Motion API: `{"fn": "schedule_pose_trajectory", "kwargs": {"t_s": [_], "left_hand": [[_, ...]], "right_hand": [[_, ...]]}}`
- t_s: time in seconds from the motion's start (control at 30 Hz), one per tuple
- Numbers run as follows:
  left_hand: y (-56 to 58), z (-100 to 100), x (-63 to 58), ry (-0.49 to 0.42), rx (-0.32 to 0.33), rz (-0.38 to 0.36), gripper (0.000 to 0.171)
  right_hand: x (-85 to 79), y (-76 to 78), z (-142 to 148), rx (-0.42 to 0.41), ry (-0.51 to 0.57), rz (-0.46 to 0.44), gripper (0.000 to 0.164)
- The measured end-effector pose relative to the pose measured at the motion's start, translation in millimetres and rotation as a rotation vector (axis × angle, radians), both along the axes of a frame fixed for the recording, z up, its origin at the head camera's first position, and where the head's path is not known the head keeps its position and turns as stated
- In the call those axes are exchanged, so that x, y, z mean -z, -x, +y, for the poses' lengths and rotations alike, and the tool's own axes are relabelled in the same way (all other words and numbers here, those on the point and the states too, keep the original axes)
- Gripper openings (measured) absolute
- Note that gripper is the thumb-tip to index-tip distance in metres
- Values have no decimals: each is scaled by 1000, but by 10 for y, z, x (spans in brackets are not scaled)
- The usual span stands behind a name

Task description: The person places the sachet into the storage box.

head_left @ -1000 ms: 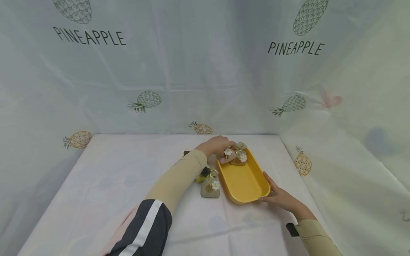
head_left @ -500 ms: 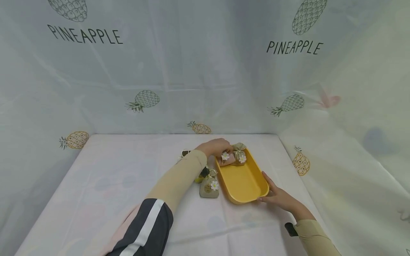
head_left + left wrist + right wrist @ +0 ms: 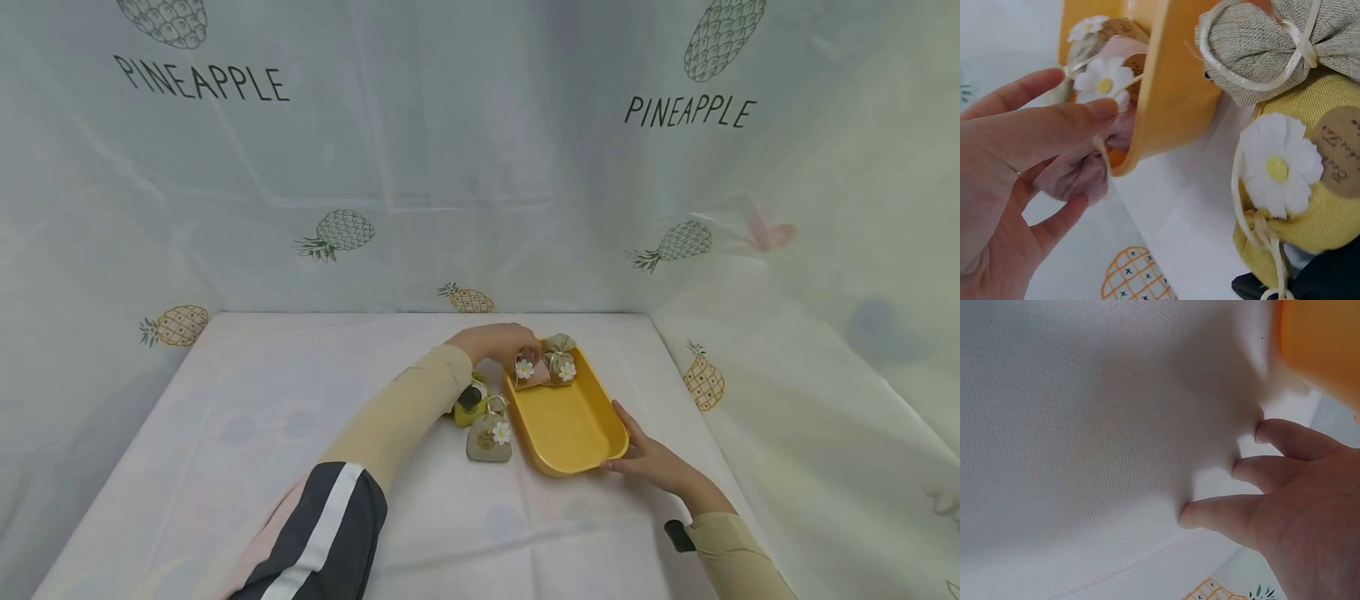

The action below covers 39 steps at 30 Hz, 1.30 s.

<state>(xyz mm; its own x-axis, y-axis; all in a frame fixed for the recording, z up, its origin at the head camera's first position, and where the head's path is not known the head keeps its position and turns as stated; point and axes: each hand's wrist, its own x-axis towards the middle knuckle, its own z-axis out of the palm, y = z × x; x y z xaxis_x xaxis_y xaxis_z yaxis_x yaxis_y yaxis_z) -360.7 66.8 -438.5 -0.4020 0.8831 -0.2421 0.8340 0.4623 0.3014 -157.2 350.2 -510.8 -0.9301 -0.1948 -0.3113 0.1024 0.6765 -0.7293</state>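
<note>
My left hand (image 3: 498, 342) is over the far left corner of a yellow tray (image 3: 566, 429). Its spread thumb and fingers (image 3: 1007, 100) lie around a pink sachet (image 3: 1069, 178) with a white flower, whose gathered top pokes past the tray rim in the left wrist view. Beside it inside the tray lies a grey-green sachet (image 3: 559, 360), also flowered. At the near right corner, my right hand (image 3: 660, 462) touches the tray with extended thumb and index finger. In the right wrist view its other fingers (image 3: 1225, 512) rest on the white cloth.
Left of the tray, a second grey-green sachet (image 3: 487, 442) and a yellow sachet (image 3: 471, 412) lie on the white tablecloth (image 3: 247, 467). A dark thing (image 3: 1322, 275) shows partly beside the yellow one. A pineapple-printed curtain (image 3: 480, 167) stands behind the table.
The pink sachet has come down into the tray's far end beside the grey-green one. My left hand has shifted slightly left, uncovering more of the yellow sachet. The right hand keeps its place.
</note>
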Motion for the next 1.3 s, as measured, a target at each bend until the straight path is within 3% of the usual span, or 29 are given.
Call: {"fn": "schedule_pose_trajectory", "kwargs": {"t_s": [0.43, 0.73, 0.93, 1.3], "left_hand": [[-8, -333, -114, -186, -21, -124, 55], [-124, -608, -81, -174, -118, -131, 62], [-205, -823, 43, -131, -176, -177, 64], [-351, -1032, 347, -68, -186, -102, 61]], "right_hand": [[-3, 5, 5, -5, 4, -4, 106], [11, 8, 3, -2, 4, -7, 106], [23, 9, 14, 1, -4, -16, 106], [34, 14, 4, 9, 4, -29, 107]]}}
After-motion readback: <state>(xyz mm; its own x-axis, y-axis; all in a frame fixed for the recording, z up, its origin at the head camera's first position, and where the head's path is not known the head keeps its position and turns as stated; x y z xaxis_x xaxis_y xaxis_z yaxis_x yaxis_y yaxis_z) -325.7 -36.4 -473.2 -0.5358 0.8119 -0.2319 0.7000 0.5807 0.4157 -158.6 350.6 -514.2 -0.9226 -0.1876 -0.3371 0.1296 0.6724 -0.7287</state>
